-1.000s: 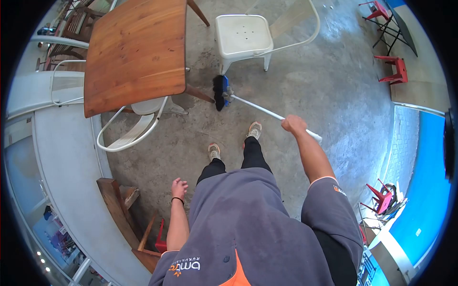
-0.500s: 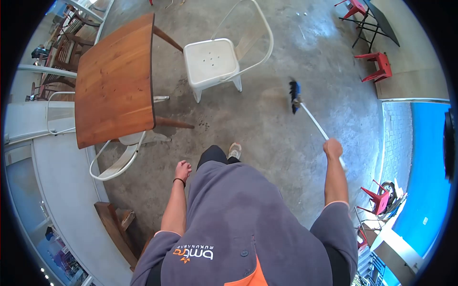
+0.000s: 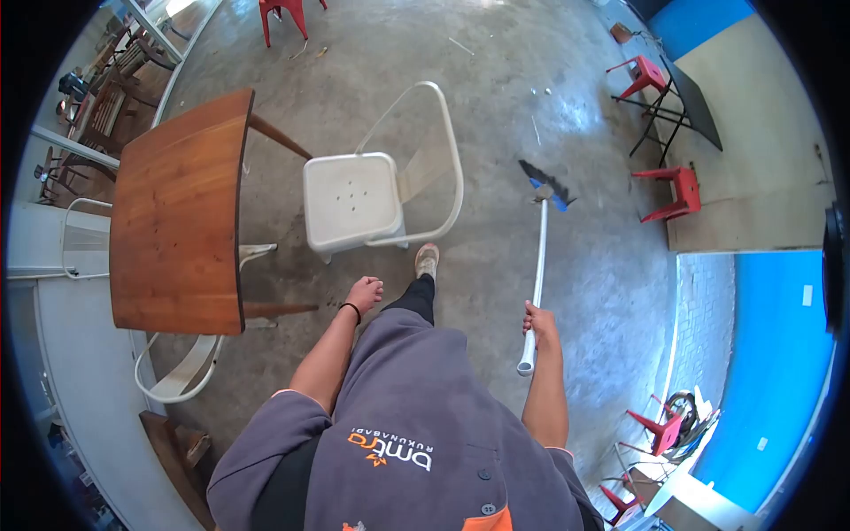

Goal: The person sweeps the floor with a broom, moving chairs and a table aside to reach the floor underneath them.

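A push broom with a white handle (image 3: 540, 252) is in my right hand (image 3: 542, 326), whose fingers wrap around the handle near its lower end. Blue with dark bristles, the broom head (image 3: 551, 192) is on the concrete floor ahead, to the right of the white metal chair (image 3: 354, 199). My left hand (image 3: 365, 290) hangs in front of my body with its fingers curled into a loose fist, and nothing shows in it. That hand is nearest to the white chair and a leg of the wooden table (image 3: 177, 212).
A second white chair (image 3: 183, 376) is tucked by the table's near side. Red stools (image 3: 680, 193) and a black folding table (image 3: 693, 106) stand along the right wall. Another red stool (image 3: 283, 18) is far ahead. Small litter (image 3: 321, 51) lies on the floor. Wooden pieces (image 3: 177, 451) sit lower left.
I have stepped forward, so the chair and table appear lower. The broom has swung from pointing up-left to nearly straight ahead, and my right hand has moved inward with it.
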`<state>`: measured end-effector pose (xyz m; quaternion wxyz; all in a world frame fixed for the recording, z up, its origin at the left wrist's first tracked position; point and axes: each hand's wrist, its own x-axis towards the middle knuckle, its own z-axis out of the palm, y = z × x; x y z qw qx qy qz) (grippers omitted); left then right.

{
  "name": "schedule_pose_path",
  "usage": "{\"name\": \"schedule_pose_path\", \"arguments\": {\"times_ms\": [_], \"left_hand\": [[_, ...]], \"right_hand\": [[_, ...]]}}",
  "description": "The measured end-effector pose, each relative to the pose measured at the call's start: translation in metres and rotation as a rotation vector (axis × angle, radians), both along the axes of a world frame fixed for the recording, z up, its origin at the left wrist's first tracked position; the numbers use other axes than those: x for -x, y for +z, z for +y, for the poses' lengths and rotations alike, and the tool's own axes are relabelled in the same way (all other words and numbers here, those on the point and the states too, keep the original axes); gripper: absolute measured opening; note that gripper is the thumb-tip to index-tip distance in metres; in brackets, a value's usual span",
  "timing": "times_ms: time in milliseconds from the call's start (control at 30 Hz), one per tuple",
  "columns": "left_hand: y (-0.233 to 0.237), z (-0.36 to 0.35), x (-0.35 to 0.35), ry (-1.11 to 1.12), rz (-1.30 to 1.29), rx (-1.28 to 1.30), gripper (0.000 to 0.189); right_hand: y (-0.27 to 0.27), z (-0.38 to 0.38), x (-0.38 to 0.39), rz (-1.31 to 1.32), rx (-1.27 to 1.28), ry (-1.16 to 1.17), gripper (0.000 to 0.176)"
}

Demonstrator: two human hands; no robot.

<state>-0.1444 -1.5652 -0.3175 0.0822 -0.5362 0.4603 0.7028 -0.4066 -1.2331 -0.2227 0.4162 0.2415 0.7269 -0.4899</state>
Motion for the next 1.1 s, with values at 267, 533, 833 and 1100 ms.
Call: {"name": "schedule_pose_path", "arguments": {"times_ms": [267, 533, 833, 1100], "left_hand": [[-0.023, -0.06, 0.138, 0.165, -0.049, -0.167, 0.034], [-0.066, -0.045, 0.166, 0.184, -0.143, 0.039, 0.031], [-0.006, 0.028, 0.221, 0.98, -0.363, -0.016, 0.05], [0.056, 0.059, 0.313, 1.74, -0.102, -0.128, 0.042]], "right_hand": [[0.056, -0.141, 0.16, -0.152, 0.002, 0.132, 0.022], [0.072, -0.293, 0.282, -0.026, 0.078, 0.515, 0.017], [0.037, -0.503, 0.431, -0.197, 0.189, 1.034, 0.038], [-0.013, -0.524, 0.449, -0.15, -0.05, 1.464, 0.04]]}}
